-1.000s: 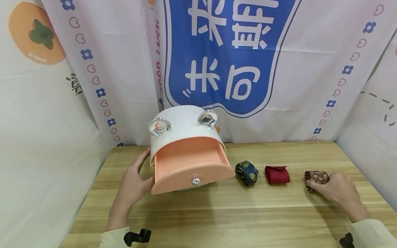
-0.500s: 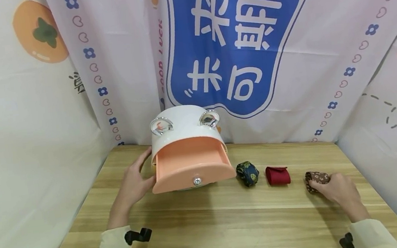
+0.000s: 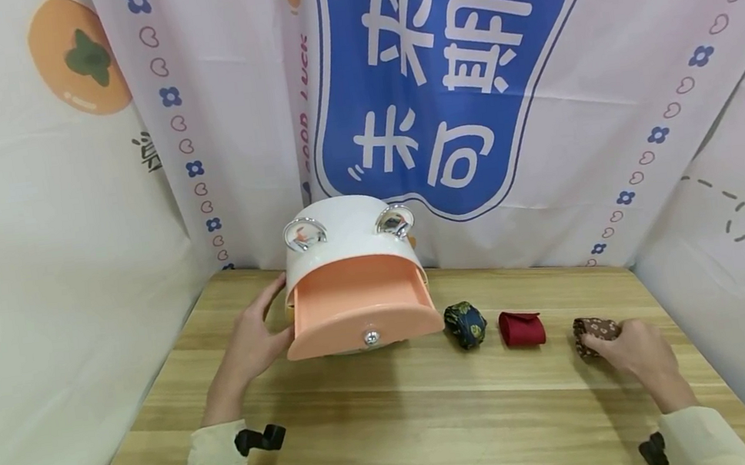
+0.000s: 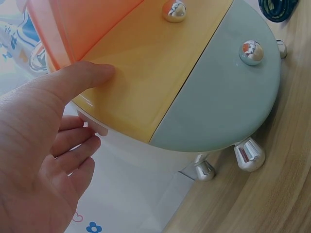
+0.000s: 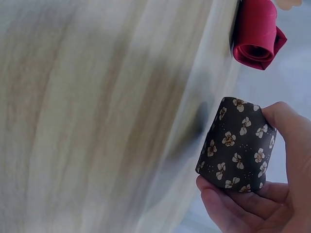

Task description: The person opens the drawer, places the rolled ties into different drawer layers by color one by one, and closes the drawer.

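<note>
A small white drawer cabinet [image 3: 344,232] with silver round eyes stands at the back left, its top peach drawer [image 3: 365,329] pulled out. My left hand [image 3: 250,347] holds its left edge, the thumb [image 4: 95,77] on the yellow drawer front [image 4: 141,82] and the other fingers at the side. Toward the right end of the table, my right hand [image 3: 645,358] grips a rolled brown flower-print necktie [image 3: 594,332] between thumb and fingers. In the right wrist view this tie [image 5: 238,145] shows its outer face, with the table surface beside it.
A rolled red tie [image 3: 522,329] and a rolled dark blue tie [image 3: 465,325] with yellow-green flowers lie between the cabinet and my right hand. Below the yellow drawer is a grey-green drawer [image 4: 223,92]. A printed cloth [image 3: 580,160] hangs behind the wooden table [image 3: 438,426].
The brown tie has risen very slightly in my right hand's grip. My left hand stays on the cabinet, and the head view has shifted a little.
</note>
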A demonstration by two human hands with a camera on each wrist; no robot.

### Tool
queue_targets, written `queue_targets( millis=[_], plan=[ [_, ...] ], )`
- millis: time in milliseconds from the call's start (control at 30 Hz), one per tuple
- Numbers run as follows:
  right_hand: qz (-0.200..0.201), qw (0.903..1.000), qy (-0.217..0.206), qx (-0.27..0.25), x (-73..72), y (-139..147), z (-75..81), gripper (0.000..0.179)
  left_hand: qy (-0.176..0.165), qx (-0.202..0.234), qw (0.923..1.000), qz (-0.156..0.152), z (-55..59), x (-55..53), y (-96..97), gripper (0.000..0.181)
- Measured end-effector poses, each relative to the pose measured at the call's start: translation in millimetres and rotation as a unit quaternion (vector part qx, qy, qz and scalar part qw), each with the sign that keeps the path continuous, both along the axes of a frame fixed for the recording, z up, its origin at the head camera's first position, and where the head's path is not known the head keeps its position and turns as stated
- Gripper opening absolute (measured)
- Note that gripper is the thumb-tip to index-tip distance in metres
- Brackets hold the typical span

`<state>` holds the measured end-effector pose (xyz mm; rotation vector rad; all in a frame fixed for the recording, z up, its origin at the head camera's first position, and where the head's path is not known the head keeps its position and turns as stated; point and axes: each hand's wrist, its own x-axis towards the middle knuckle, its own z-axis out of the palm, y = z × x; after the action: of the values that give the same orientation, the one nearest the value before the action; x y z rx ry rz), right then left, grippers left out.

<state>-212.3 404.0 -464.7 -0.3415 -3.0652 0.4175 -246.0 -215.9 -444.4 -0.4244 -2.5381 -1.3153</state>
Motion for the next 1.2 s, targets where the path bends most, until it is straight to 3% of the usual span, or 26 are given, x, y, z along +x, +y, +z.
queue_targets(
  millis=[400,833,1200],
  plan=[
    [0.001,0.9999,0.011,0.009,4.2,-3,10.1,0.07,-0.003,-0.002,1.0,0.003,0.4,0.3,0.8,0.086],
    [0.029,0.9992,0.022,0.014,7.8,-9,21.5,0.063,0.001,0.004,1.0,-0.005,0.6,1.1,0.3,0.087],
    [0.052,0.9956,0.073,0.027,5.4,-19,33.3,0.058,0.003,0.008,0.9999,-0.009,0.1,0.5,0.5,0.086]
  ],
)
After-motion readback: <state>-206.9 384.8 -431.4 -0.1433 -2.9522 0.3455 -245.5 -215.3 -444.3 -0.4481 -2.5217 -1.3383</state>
